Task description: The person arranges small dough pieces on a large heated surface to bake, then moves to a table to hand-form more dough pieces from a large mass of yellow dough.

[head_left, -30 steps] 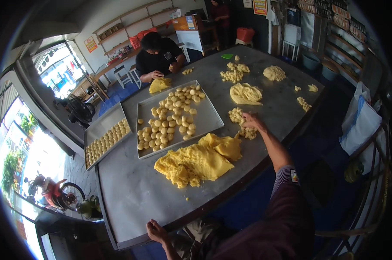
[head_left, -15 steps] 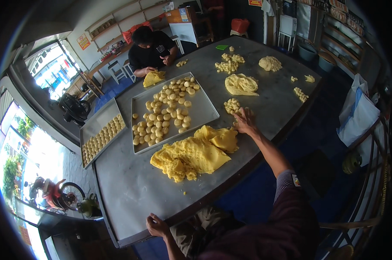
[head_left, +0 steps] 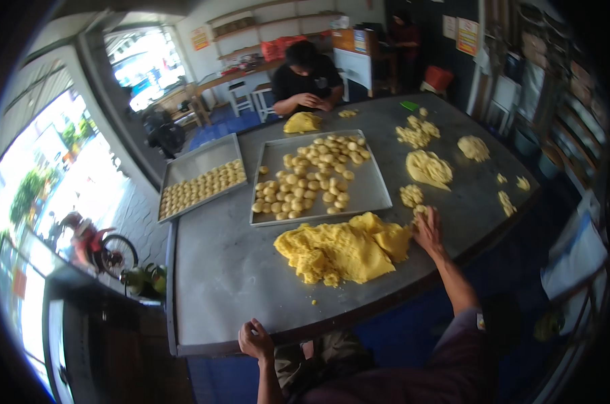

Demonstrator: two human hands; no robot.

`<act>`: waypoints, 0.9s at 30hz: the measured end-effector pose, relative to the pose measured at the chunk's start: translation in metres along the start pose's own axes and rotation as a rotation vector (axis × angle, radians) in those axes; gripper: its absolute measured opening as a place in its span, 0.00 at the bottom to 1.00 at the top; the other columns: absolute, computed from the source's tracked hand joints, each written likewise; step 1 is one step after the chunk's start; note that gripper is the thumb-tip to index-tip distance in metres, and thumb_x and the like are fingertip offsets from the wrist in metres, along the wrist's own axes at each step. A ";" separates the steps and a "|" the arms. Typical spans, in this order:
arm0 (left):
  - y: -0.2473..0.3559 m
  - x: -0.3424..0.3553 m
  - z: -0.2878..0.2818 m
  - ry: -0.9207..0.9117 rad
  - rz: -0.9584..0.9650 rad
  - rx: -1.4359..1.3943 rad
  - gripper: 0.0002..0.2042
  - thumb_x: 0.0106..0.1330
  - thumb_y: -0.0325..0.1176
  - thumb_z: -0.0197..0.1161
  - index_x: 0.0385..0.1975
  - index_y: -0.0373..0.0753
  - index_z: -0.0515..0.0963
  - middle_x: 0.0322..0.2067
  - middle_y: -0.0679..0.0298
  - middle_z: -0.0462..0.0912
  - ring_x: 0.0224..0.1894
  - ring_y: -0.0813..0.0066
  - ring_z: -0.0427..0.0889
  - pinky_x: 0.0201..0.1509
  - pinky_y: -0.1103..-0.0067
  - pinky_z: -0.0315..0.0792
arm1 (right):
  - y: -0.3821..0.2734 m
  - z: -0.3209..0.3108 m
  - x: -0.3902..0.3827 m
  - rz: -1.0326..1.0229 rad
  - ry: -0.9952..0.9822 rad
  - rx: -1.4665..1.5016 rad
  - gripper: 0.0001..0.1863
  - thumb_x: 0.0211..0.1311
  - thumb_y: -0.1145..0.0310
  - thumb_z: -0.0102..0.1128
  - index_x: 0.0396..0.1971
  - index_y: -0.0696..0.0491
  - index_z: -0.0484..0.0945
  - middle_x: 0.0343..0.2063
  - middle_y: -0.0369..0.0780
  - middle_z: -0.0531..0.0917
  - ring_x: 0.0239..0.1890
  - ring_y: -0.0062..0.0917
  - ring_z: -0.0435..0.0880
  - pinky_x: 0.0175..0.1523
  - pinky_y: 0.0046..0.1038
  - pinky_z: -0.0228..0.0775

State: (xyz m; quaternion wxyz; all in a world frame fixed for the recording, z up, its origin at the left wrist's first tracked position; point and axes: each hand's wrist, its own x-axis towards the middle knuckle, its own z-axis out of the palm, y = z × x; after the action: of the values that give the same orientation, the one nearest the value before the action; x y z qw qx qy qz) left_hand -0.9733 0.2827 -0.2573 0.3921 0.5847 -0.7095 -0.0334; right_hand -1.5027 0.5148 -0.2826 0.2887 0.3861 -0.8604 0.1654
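My right hand (head_left: 427, 231) reaches over the table beside the right end of a large crumbly yellow mass (head_left: 342, 250). Its fingertips close on a small dough piece (head_left: 420, 210) at the near side of a pale cluster of dough pieces (head_left: 410, 195). At the table's front edge is my left hand (head_left: 256, 340), its fingers curled in; whatever it may hold is hidden. Beyond the yellow mass lies a metal tray (head_left: 377, 182) with many round dough balls (head_left: 308, 178), some heaped together.
A second tray (head_left: 204, 161) with rows of balls sits left. A folded dough lump (head_left: 427, 168), a rounder lump (head_left: 473, 148), more pieces (head_left: 418, 132) and a green scraper (head_left: 409, 106) lie farther right. Across the metal table (head_left: 217, 276), a person (head_left: 308, 84) works beside a yellow lump (head_left: 303, 122).
My view has turned left, so the table appears farther right. My right hand's fingers have drawn in at the small dough pieces. Across the table, the person's two hands have come together.
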 end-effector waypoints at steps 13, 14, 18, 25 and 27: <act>-0.004 0.002 0.000 0.016 0.075 -0.122 0.10 0.59 0.38 0.62 0.20 0.42 0.76 0.23 0.63 0.80 0.30 0.62 0.79 0.36 0.68 0.70 | 0.028 0.027 0.004 0.304 -0.010 -0.070 0.33 0.53 0.58 0.65 0.59 0.53 0.67 0.59 0.55 0.68 0.61 0.50 0.68 0.59 0.43 0.68; -0.013 0.001 -0.002 0.016 0.072 -0.107 0.10 0.59 0.39 0.62 0.20 0.42 0.76 0.23 0.63 0.80 0.30 0.62 0.79 0.36 0.68 0.70 | 0.006 0.025 -0.009 0.321 0.007 0.034 0.31 0.54 0.59 0.64 0.57 0.53 0.68 0.58 0.53 0.70 0.61 0.50 0.68 0.60 0.43 0.67; -0.018 -0.004 -0.008 0.012 0.074 -0.083 0.10 0.59 0.39 0.63 0.21 0.42 0.76 0.23 0.64 0.80 0.30 0.63 0.79 0.36 0.69 0.71 | -0.002 0.011 -0.002 0.716 0.024 0.207 0.23 0.59 0.57 0.58 0.52 0.52 0.72 0.47 0.48 0.77 0.55 0.43 0.75 0.55 0.40 0.70; -0.007 -0.002 0.001 -0.019 0.110 -0.182 0.10 0.60 0.40 0.62 0.21 0.42 0.76 0.24 0.64 0.80 0.32 0.64 0.79 0.37 0.69 0.71 | 0.088 -0.020 0.023 1.129 0.206 1.943 0.20 0.63 0.46 0.49 0.44 0.45 0.75 0.40 0.32 0.80 0.39 0.25 0.79 0.31 0.29 0.67; -0.001 0.001 0.001 -0.027 0.104 -0.209 0.10 0.60 0.39 0.62 0.21 0.42 0.76 0.24 0.64 0.80 0.32 0.64 0.79 0.38 0.69 0.70 | 0.059 -0.049 0.035 0.980 0.128 2.072 0.22 0.62 0.45 0.50 0.46 0.45 0.76 0.41 0.31 0.81 0.36 0.24 0.78 0.25 0.25 0.64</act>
State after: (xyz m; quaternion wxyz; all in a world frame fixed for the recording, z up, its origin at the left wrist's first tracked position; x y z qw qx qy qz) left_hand -0.9729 0.2815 -0.2582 0.4426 0.5024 -0.7367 -0.0946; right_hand -1.5476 0.5580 -0.2264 -0.2199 0.0527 -0.3528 0.9079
